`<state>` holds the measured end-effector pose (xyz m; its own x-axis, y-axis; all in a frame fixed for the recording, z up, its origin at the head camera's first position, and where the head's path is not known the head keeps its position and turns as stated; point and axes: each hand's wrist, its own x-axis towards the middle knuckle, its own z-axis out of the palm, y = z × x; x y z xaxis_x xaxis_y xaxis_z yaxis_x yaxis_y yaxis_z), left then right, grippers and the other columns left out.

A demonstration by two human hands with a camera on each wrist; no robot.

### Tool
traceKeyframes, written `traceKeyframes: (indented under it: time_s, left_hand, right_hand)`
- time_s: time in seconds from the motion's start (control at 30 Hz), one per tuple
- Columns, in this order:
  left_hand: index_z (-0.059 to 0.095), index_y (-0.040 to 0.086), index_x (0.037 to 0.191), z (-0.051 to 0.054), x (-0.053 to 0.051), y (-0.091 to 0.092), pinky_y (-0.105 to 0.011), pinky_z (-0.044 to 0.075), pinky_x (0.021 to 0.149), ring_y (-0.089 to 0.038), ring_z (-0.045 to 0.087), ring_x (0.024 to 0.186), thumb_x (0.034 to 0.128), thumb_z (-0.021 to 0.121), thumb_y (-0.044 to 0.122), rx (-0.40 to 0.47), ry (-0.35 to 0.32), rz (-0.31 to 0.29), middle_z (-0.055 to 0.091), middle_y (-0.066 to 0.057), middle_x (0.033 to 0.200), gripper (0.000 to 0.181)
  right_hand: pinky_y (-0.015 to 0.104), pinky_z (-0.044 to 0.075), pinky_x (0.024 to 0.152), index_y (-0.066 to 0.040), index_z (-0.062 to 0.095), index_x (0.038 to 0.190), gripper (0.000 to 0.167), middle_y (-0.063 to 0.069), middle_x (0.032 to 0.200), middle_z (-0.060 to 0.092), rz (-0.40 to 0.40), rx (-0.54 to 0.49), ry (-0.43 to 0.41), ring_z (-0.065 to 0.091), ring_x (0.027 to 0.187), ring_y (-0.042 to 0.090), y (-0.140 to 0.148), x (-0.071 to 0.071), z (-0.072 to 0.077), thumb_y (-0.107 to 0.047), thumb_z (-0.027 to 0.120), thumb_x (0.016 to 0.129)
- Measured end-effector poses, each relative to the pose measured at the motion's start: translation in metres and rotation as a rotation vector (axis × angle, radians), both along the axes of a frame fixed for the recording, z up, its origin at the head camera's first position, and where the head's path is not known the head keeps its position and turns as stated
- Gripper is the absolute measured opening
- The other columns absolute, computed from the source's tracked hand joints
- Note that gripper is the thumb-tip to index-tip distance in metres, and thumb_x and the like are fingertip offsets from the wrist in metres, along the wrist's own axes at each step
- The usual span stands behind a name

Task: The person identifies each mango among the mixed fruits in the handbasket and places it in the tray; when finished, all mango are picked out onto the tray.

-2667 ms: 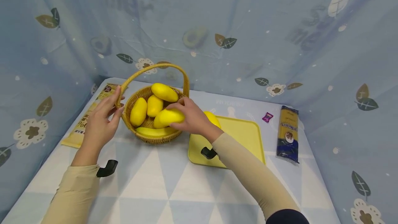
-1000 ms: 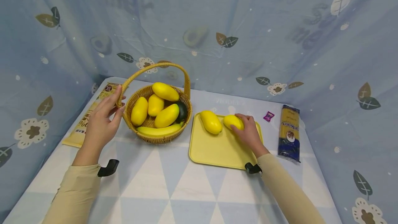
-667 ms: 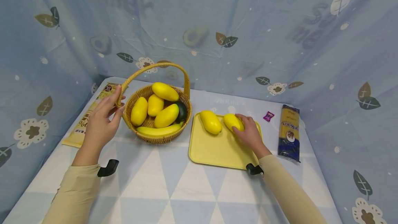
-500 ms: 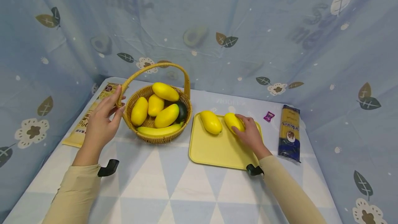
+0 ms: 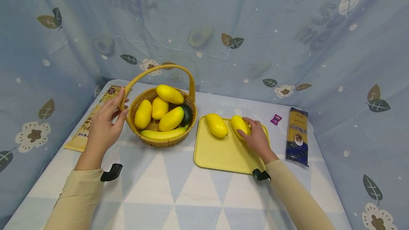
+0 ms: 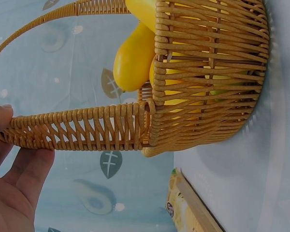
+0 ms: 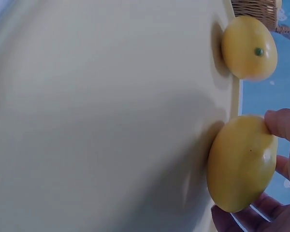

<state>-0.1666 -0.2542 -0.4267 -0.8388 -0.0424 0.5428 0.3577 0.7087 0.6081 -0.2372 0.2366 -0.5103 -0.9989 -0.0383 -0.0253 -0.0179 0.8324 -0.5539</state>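
My left hand grips the left side of the handle of a wicker basket, thumb on one face and fingers on the other in the left wrist view. Inside the basket lie several yellow mangoes, a banana and a dark green rounded fruit, partly hidden. My right hand holds another mango between thumb and fingers, at the far right part of a yellow tray. Left of it, apart, a second mango lies on the tray.
At the right, a dark blue and gold packet lies near the table edge, with a small purple wrapped sweet beside it. A yellow packet lies left of the basket, partly behind my left hand. Patterned curtains surround the table.
My right hand has carried a mango from the basket rightward onto the tray. Over the last second that mango has turned slightly in my fingers. My left hand has stayed on the handle.
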Motion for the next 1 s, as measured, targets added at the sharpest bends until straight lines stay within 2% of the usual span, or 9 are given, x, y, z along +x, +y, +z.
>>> traceKeyframes:
  time_s: [0.27,0.47,0.77,1.0]
  left_hand:
    - [0.036,0.033,0.159,0.000,0.000,-0.001,-0.002,0.036,0.098,-0.034,0.064,0.112,0.0945,0.064,-0.009,0.002,0.013,-0.004,0.062,-0.015,0.132,0.082]
    - [0.036,0.032,0.159,0.001,0.000,-0.001,-0.001,0.035,0.098,-0.035,0.064,0.112,0.0946,0.064,-0.009,-0.006,0.014,-0.001,0.062,-0.015,0.132,0.082]
    - [0.034,0.035,0.159,0.003,0.001,-0.002,-0.002,0.035,0.099,-0.035,0.064,0.113,0.0946,0.064,-0.009,-0.013,0.011,0.002,0.061,-0.016,0.132,0.084]
    - [0.035,0.034,0.159,0.001,0.001,0.000,-0.002,0.035,0.099,-0.035,0.063,0.113,0.0947,0.064,-0.009,-0.002,0.005,-0.003,0.061,-0.016,0.131,0.083]
  right_hand:
    - [0.057,0.042,0.110,-0.017,0.051,0.148,0.057,0.021,0.139,0.045,-0.007,-0.029,0.090,0.048,0.125,0.040,-0.002,0.002,0.003,-0.036,0.069,0.098]
    - [0.058,0.039,0.112,-0.017,0.055,0.146,0.052,0.020,0.139,0.045,0.043,-0.054,0.173,0.044,0.129,0.039,-0.014,0.004,0.018,-0.033,0.068,0.098]
    - [0.056,0.041,0.112,-0.018,0.060,0.142,0.047,0.015,0.141,0.047,0.170,-0.087,0.214,0.044,0.130,0.035,-0.052,0.003,0.051,-0.031,0.069,0.097]
    - [0.051,0.046,0.108,-0.019,0.060,0.142,0.048,0.011,0.139,0.049,0.313,-0.050,0.203,0.047,0.127,0.030,-0.089,0.000,0.069,-0.033,0.071,0.097]
